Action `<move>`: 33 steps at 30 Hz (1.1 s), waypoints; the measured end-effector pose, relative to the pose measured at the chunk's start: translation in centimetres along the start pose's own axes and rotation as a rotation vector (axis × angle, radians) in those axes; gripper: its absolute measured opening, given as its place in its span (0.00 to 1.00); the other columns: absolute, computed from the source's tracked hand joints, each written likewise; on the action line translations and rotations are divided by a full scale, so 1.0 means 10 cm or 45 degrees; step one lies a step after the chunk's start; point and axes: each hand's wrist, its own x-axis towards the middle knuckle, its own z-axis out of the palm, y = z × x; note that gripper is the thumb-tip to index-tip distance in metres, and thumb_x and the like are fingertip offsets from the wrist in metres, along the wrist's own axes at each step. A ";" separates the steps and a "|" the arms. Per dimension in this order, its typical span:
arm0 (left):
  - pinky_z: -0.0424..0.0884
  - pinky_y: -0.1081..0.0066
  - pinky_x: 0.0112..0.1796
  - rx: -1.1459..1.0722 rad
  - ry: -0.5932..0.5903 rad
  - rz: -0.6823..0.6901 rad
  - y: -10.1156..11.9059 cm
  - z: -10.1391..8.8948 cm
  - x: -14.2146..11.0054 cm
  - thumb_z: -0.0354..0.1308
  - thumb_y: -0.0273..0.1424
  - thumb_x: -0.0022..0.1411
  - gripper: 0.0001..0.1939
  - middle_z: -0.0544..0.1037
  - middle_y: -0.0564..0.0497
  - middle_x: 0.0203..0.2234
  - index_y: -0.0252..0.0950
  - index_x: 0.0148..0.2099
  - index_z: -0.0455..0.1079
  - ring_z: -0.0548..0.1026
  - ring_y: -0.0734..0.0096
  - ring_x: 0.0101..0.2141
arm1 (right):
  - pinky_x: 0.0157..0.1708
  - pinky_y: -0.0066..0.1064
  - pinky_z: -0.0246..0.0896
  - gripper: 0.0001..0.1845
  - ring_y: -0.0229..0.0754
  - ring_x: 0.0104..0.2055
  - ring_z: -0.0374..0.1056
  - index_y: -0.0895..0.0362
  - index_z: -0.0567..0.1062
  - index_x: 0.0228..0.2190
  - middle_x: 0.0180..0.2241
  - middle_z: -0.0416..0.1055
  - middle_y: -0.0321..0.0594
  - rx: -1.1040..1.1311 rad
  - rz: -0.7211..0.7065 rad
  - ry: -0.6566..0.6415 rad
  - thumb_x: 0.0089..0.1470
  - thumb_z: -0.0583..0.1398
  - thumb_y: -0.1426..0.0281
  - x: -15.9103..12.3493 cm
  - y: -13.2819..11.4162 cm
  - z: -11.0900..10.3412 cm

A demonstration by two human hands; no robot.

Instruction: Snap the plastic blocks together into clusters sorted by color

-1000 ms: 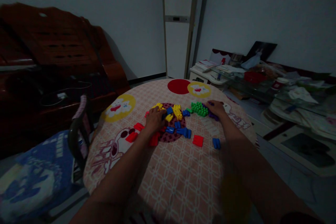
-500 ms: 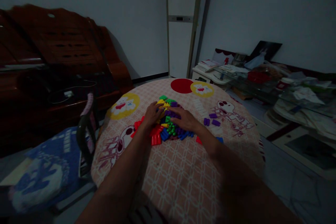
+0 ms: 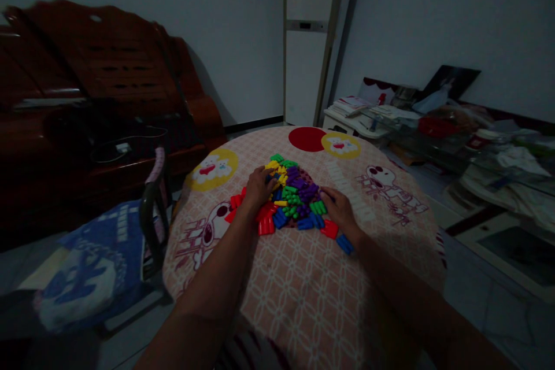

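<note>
Head view: left hand (image 3: 259, 187) and right hand (image 3: 340, 208), fingers half-curled (any hold unclear), flanked the coloured blocks (image 3: 307, 191), seemingly containing them.

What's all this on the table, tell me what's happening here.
A person has both bare hands at a heap of small plastic pieces on a round, cloth-covered table. The left hand rests against the heap's left side, by the yellow pieces and red pieces. The right hand is at the right edge, close to the green pieces and purple pieces. Blue pieces lie along the near side. Whether either hand grips a piece is unclear.
</note>
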 end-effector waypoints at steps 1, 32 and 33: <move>0.63 0.53 0.60 -0.006 -0.023 0.026 0.01 0.00 -0.01 0.56 0.36 0.62 0.23 0.69 0.38 0.59 0.35 0.58 0.72 0.68 0.51 0.59 | 0.59 0.45 0.61 0.21 0.49 0.54 0.71 0.52 0.79 0.47 0.50 0.77 0.43 0.035 -0.006 -0.009 0.59 0.55 0.57 -0.01 -0.12 0.16; 0.75 0.64 0.45 -0.580 -0.174 0.060 0.04 -0.14 0.07 0.49 0.35 0.62 0.20 0.83 0.46 0.42 0.34 0.48 0.79 0.80 0.61 0.42 | 0.49 0.41 0.71 0.21 0.47 0.44 0.76 0.55 0.82 0.43 0.43 0.80 0.42 0.388 0.071 -0.056 0.48 0.58 0.67 0.68 -0.18 0.40; 0.75 0.64 0.45 -0.658 -0.112 0.016 0.01 -0.14 0.08 0.49 0.35 0.61 0.21 0.83 0.45 0.43 0.33 0.50 0.78 0.80 0.61 0.42 | 0.49 0.41 0.71 0.21 0.47 0.44 0.76 0.55 0.81 0.43 0.44 0.80 0.42 0.375 0.048 -0.059 0.48 0.58 0.67 0.68 -0.17 0.38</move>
